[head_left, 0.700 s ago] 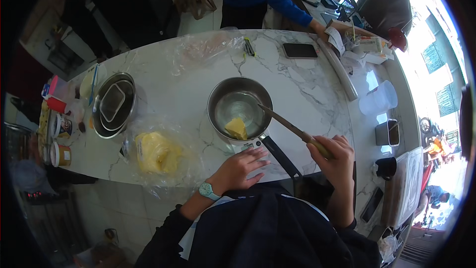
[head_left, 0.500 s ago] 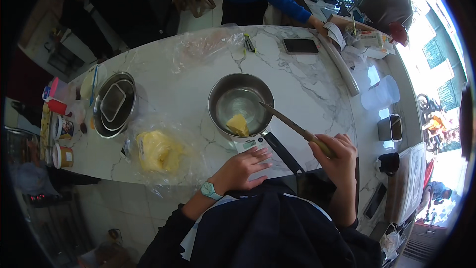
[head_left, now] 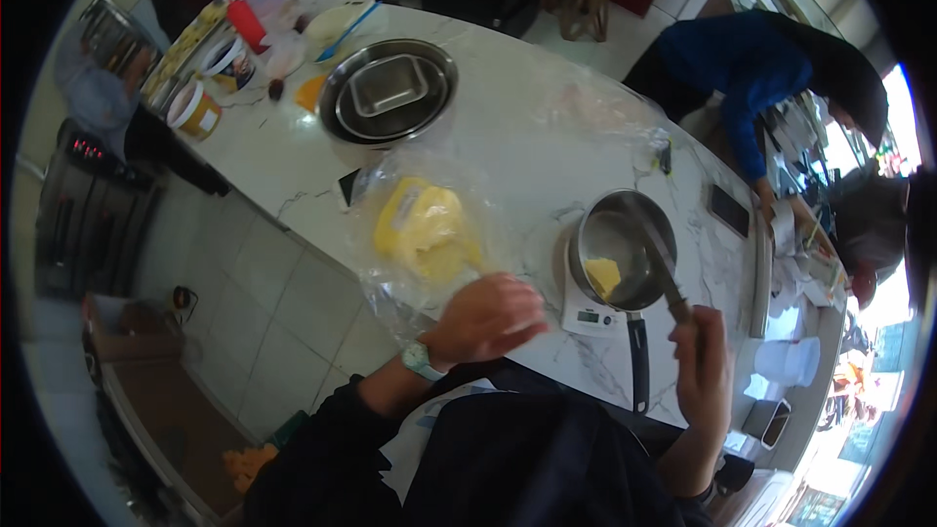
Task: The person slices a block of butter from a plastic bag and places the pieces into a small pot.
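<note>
My right hand point(head_left: 703, 366) is closed around the wooden handle of a knife point(head_left: 662, 273), whose blade slants over the saucepan. The steel saucepan point(head_left: 639, 304) sits on a white kitchen scale point(head_left: 583, 319), its black handle toward me. A yellow chunk that looks like butter point(head_left: 602, 276) lies inside at the near left. My left hand point(head_left: 488, 315), somewhat blurred and wearing a pale watch, hovers empty with thumb and fingers apart. It is beside the near edge of a clear plastic bag point(head_left: 376, 278) around a big yellow butter block point(head_left: 427, 232).
Nested steel bowls point(head_left: 337, 117) with a rectangular tin point(head_left: 388, 88) stand beyond the butter. Tubs point(head_left: 195, 109) line the left end. A phone point(head_left: 728, 210) and a crumpled plastic sheet point(head_left: 595, 102) lie farther off. A person in blue point(head_left: 727, 68) leans at the right counter.
The view has swung left, so the table appears shifted right. My left hand has gone from beside the scale toward the butter bag. My right hand still holds the knife over the saucepan.
</note>
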Demonstrator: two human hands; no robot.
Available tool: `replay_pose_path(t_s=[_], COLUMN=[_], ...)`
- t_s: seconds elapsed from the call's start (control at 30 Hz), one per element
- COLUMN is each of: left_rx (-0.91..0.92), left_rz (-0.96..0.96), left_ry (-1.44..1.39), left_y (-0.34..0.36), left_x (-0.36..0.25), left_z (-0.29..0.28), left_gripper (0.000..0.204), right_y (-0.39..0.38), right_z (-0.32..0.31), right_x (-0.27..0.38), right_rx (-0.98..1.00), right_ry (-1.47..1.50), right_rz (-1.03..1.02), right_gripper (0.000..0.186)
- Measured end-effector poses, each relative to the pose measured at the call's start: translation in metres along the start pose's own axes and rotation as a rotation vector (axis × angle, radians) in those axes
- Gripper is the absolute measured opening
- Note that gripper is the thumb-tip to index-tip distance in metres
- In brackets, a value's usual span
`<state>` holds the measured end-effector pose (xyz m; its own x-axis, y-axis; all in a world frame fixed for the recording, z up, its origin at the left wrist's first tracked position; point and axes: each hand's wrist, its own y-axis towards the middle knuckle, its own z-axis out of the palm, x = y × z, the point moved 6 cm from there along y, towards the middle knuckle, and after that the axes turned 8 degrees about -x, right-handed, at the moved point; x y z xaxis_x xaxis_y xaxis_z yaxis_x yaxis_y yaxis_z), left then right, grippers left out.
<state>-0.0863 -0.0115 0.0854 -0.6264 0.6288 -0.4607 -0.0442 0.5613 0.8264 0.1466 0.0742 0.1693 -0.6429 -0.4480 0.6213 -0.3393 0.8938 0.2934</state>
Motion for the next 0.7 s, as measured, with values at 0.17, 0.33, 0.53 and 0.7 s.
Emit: replay_pose_path(t_s=[0.17, 0.33, 0.53, 0.7], left_rx=[-0.366, -0.101, 0.145, 0.080], left_rz=[-0.529, -0.674, -0.681, -0.597], left_ry=[0.426, 0.101, -0.102, -0.048], left_y=[-0.036, -0.019, -0.024, -0.029], left_x=[0.059, 0.123, 0.179, 0.181], left_z=[-0.106, -0.116, -0.090, -0.084], left_gripper=[0.019, 0.025, 0.026, 0.024], right_y=[0.012, 0.027, 0.057, 0.063], right_z=[0.087, 0.143, 0.139, 0.135], right_x=[0.070, 0.099, 0.130, 0.154], right_rx=[0.464, 0.430, 0.253, 0.428], right_ry=[-0.172, -0.354, -0.411, -0.505], right_rz=[-0.259, -0.487, -0.513, -0.571], right_gripper=[0.018, 0.017, 0.018, 0.013])
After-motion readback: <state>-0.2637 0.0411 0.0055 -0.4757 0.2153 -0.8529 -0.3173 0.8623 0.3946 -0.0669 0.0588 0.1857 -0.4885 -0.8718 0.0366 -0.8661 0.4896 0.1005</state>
